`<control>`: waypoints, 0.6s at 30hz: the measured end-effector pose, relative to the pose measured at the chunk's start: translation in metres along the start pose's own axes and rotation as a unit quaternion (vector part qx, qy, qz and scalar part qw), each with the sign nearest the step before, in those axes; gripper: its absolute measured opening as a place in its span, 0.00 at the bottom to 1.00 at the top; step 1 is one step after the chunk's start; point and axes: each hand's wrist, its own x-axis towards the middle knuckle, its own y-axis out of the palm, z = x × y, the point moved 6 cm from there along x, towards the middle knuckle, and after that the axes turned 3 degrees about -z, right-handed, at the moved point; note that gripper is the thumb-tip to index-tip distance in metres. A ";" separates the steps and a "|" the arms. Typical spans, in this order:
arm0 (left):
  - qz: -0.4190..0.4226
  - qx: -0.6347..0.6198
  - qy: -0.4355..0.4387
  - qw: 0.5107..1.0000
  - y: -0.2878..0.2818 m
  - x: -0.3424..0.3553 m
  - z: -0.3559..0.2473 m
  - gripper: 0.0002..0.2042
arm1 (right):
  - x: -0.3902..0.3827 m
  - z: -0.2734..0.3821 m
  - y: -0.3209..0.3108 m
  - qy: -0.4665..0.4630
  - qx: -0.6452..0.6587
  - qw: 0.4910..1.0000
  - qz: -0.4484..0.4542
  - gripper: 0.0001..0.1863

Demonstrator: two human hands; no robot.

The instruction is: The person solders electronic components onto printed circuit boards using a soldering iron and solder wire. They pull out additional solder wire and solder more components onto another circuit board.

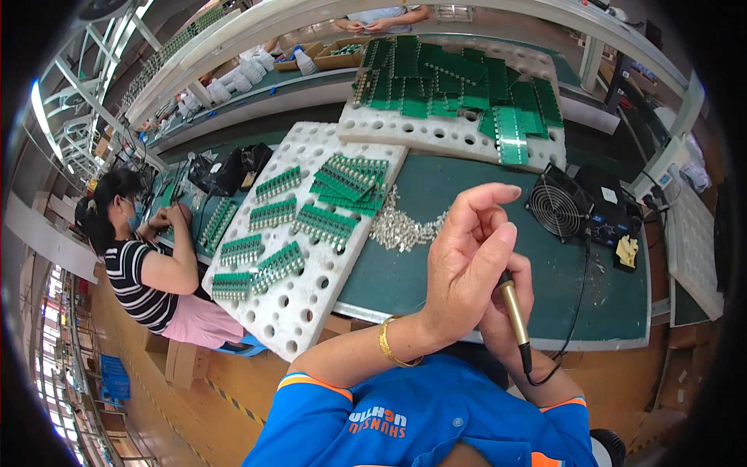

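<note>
- Soldering iron (513, 310), gold-bodied, in front of my chest near the bench's edge; its long axis runs from the black cable end, close to me, up and slightly leftward, away from me. Its tip is hidden behind my left hand.
- My right hand (494, 331), partly covered, has its fingers closed around the handle.
- My left hand (463, 280) is raised in front; thumb and forefinger tips stand apart. I cannot tell whether the curled fingers behind hold anything.
- Left foam slab (315, 128), full of holes, carries green circuit boards (327, 226); the far foam slab (389, 138) bears many more.
- An open cardboard box (340, 57) on the far bench contains green pieces.
- Small metal parts (401, 222) lie heaped beside the left slab.
- Bare green tabletop (393, 288) lies left of my hands; more stretches rightward, crossed by the cable (580, 307), toward a round fan (554, 206). The left slab overhangs the near edge.
</note>
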 end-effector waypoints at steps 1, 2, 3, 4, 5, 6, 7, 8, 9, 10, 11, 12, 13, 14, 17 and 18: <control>-0.006 -0.021 -0.001 1.000 -0.001 -0.008 -0.004 0.18 | -0.004 0.004 0.002 0.028 0.055 0.998 -0.010 0.19; 0.004 -0.026 -0.002 1.000 -0.002 -0.016 -0.008 0.20 | -0.009 0.007 0.001 0.012 0.015 1.000 -0.010 0.19; -0.002 -0.029 -0.003 1.000 -0.003 -0.023 -0.012 0.20 | -0.011 0.016 0.002 -0.006 -0.038 0.999 -0.005 0.21; 0.004 -0.022 0.017 1.000 -0.001 -0.030 -0.019 0.21 | -0.015 0.019 0.001 -0.025 -0.041 0.999 -0.009 0.22; 0.010 -0.014 0.036 0.999 -0.001 -0.038 -0.024 0.23 | -0.020 0.022 0.001 -0.043 -0.044 0.998 -0.013 0.23; 0.042 0.026 0.070 0.996 -0.006 -0.046 -0.026 0.28 | -0.026 0.025 -0.001 -0.031 -0.047 0.998 -0.035 0.24; 0.036 0.024 0.069 0.997 -0.012 -0.054 -0.028 0.28 | -0.029 0.024 0.000 -0.040 0.003 0.999 -0.025 0.21; 0.015 0.110 0.120 0.986 -0.018 -0.064 -0.036 0.30 | -0.032 0.028 0.001 -0.047 0.015 0.999 -0.009 0.19; -0.004 0.197 0.169 0.966 -0.023 -0.074 -0.043 0.31 | -0.033 0.036 0.001 -0.054 0.027 0.998 0.005 0.18; 0.005 0.210 0.148 0.966 -0.035 -0.086 -0.038 0.32 | -0.032 0.046 0.006 -0.068 0.066 0.995 0.021 0.18; 0.000 0.210 0.146 0.967 -0.045 -0.097 -0.033 0.32 | -0.030 0.055 0.005 -0.085 0.025 0.996 0.010 0.18; 0.030 0.165 0.061 0.984 -0.052 -0.108 -0.017 0.30 | -0.027 0.062 0.003 -0.086 0.028 0.996 0.007 0.17; 0.061 0.116 -0.023 0.991 -0.058 -0.121 -0.001 0.28 | -0.024 0.069 0.001 -0.087 0.031 0.996 0.003 0.17; 0.093 0.139 -0.064 0.984 -0.067 -0.135 0.010 0.25 | -0.019 0.077 -0.004 -0.110 0.034 0.993 -0.004 0.17; 0.128 0.181 -0.185 0.957 -0.096 -0.183 0.037 0.17 | 0.000 0.099 -0.018 -0.175 0.044 0.983 -0.025 0.17; 0.117 0.223 -0.182 0.950 -0.107 -0.198 0.043 0.15 | 0.007 0.108 -0.022 -0.192 0.045 0.980 -0.027 0.17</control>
